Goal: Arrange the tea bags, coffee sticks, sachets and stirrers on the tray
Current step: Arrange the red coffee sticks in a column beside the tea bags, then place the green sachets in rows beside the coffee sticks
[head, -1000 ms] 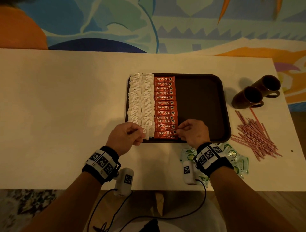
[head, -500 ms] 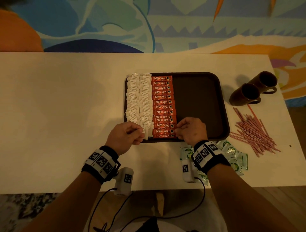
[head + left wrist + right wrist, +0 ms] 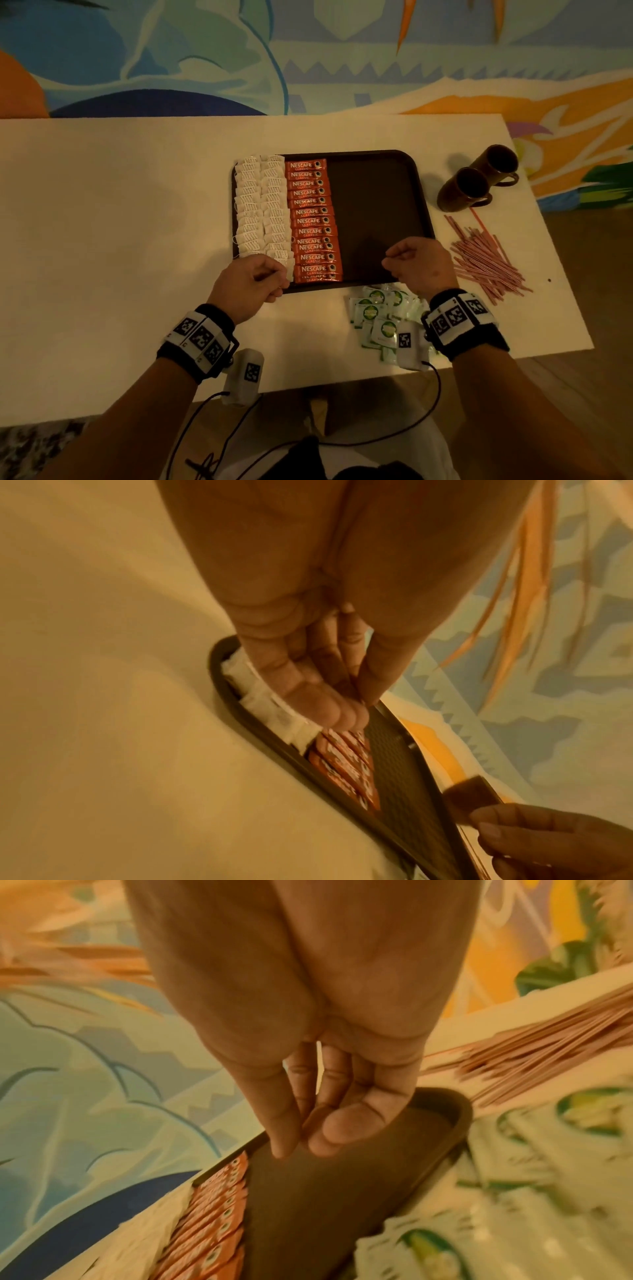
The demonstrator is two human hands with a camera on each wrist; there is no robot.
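A dark brown tray (image 3: 376,192) is placed on the pale surface (image 3: 120,222). The left part of the tray is occupied by two columns of white tea bags (image 3: 262,205), and a single column of red coffee sticks (image 3: 313,219) is laid just beside them; the right part of the tray floor is bare. The left hand (image 3: 248,291) is positioned at the near-left corner of the tray, fingers curled, with the fingertips (image 3: 329,712) at the nearest tea bags; whether a bag is actually pinched cannot be told. The right hand (image 3: 419,265) is held over the near-right part of the tray, well apart from the coffee sticks, with the thumb and fingers (image 3: 329,1131) loosely drawn together and nothing held between them. Green-and-white sachets (image 3: 380,315) are piled on the surface just beside the near edge of the tray, partly hidden under the right wrist. Pink stirrers (image 3: 486,257) are scattered on the surface to the right of the tray. Two brown mugs (image 3: 479,178) are located beyond the stirrers, touching each other.
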